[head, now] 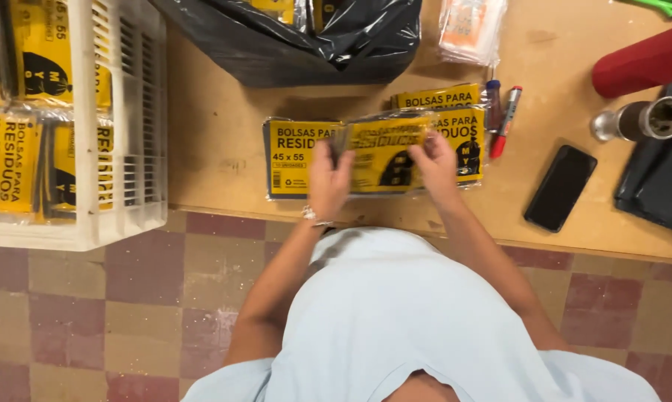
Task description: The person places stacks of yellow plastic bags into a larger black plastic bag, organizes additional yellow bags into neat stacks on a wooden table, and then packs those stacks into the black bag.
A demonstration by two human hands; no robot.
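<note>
The pack (384,145) is a flat yellow-and-black packet of folded bags in clear film, raised slightly off the table (217,141) between both hands. It looks light, limp and slick, so it likely bends and slides unless pinched near its edges. That is where the grip sits: the left hand (328,175) clenches the pack's left edge, the right hand (434,160) pinches its upper right part, fingers curled over the film.

Directly under the grip lie more packs of the same kind: one flat on the table (295,160) sticking out left of the left hand, another (466,145) showing right of the right hand, and a third (436,97) just beyond the grip. That makes four packs at the hands, counting the held one.

Right of the right hand lie two markers (503,119), then one dark phone (560,187), one metal cup (641,119) and one red bottle (645,63). Beyond the grip sits one black sack (291,41) and one clear packet (470,26). Far left of the left hand stands one white crate (128,149) holding several more packs; their number cannot be told.
</note>
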